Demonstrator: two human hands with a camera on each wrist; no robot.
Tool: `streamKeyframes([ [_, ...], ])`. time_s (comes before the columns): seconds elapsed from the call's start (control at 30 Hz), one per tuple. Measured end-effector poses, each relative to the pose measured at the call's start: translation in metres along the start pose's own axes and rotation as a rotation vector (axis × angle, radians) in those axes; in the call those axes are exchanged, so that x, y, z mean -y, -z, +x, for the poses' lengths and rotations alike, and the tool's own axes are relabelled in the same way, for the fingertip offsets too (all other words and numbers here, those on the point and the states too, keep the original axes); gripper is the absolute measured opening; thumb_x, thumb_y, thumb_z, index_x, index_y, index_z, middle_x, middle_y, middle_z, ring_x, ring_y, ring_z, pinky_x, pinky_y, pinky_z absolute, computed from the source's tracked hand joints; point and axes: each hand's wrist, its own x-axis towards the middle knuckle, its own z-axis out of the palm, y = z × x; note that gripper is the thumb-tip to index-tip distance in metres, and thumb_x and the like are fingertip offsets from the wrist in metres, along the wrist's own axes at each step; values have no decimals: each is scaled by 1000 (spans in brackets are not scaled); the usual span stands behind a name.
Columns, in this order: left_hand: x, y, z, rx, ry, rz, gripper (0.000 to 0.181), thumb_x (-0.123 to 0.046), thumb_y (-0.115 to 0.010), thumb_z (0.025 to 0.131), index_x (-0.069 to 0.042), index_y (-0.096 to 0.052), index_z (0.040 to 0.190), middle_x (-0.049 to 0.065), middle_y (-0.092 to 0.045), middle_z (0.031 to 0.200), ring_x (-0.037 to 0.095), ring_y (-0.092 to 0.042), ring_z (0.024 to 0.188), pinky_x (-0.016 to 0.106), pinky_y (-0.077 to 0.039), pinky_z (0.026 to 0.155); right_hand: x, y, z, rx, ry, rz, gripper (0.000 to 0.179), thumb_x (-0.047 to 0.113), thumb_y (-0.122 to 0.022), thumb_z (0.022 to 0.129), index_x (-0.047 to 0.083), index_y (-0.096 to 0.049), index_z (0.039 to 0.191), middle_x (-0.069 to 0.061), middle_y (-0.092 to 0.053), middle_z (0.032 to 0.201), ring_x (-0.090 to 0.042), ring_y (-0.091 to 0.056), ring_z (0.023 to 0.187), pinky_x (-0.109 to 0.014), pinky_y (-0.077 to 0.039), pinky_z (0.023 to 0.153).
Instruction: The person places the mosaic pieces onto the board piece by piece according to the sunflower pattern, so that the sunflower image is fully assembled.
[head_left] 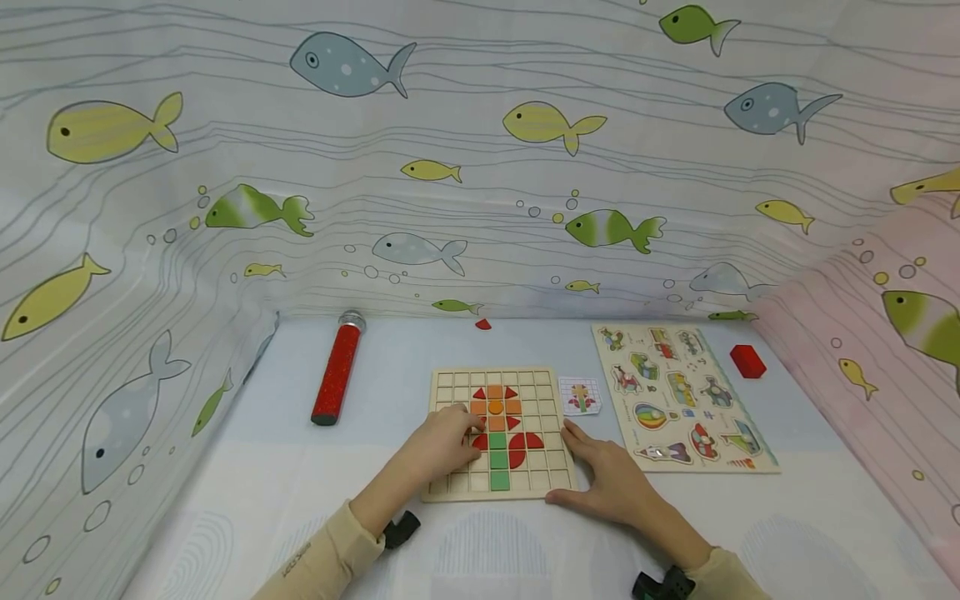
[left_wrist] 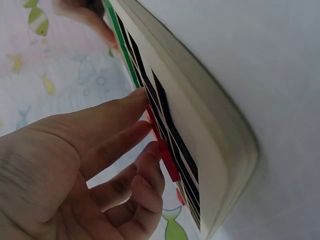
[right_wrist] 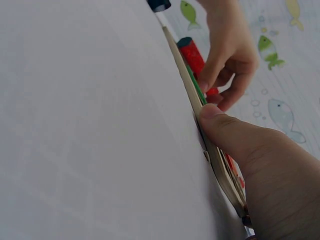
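Note:
A square wooden grid board (head_left: 444, 381) lies on the table, carrying a figure of flat orange, red and green pieces. My left hand (head_left: 444, 442) is over its left half, fingers curled down. Thumb and fingertips pinch a red quarter-circle piece (head_left: 480, 442) close against the board, left of the column of green squares (head_left: 498, 460); the left wrist view shows the red piece (left_wrist: 169, 161) at those fingertips. My right hand (head_left: 611, 479) rests at the board's near right corner, fingers along the right edge and thumb (right_wrist: 212, 112) pressed to the near edge.
A small pattern card (head_left: 592, 400) touches the board's right side. Further right lie a wooden picture puzzle (head_left: 678, 400) and a red block (head_left: 748, 361). A red tube (head_left: 336, 372) is at the left, and a small red piece (head_left: 483, 324) lies near the back wall.

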Motion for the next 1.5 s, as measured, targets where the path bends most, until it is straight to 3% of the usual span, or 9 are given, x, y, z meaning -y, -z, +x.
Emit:
streamKeyframes([
  [0.8, 2, 0, 7, 4, -41, 18, 18, -14, -87, 87, -9, -75, 99, 0, -64, 91, 14, -55, 82, 33, -52, 75, -1, -1, 1, -8, 10, 2, 107, 78, -77, 79, 3, -55, 153, -12, -50, 161, -41, -65, 129, -57, -56, 101],
  [1.03, 4, -1, 7, 6, -54, -44, 17, -9, -85, 89, -11, -74, 102, -2, -70, 91, 13, -61, 84, 33, -56, 78, -1, -1, 1, -17, 15, -2, 108, 78, -77, 79, 2, -55, 152, -12, -51, 160, -41, -65, 129, -56, -56, 101],
  [1.27, 13, 0, 9, 14, -30, -213, 9, -6, -78, 94, -13, -75, 97, -5, -68, 87, 12, -62, 82, 31, -54, 75, 0, 0, 1, -16, 15, -4, 107, 77, -77, 79, 2, -55, 152, -13, -51, 160, -41, -66, 129, -56, -57, 100],
  [1.5, 21, 2, 11, 17, -24, -243, 10, -13, -71, 101, -15, -80, 100, -9, -73, 92, 8, -63, 82, 28, -54, 74, 0, 0, 0, -3, 4, -11, 107, 77, -77, 79, 3, -55, 153, -12, -50, 161, -41, -65, 129, -56, -56, 101],
])
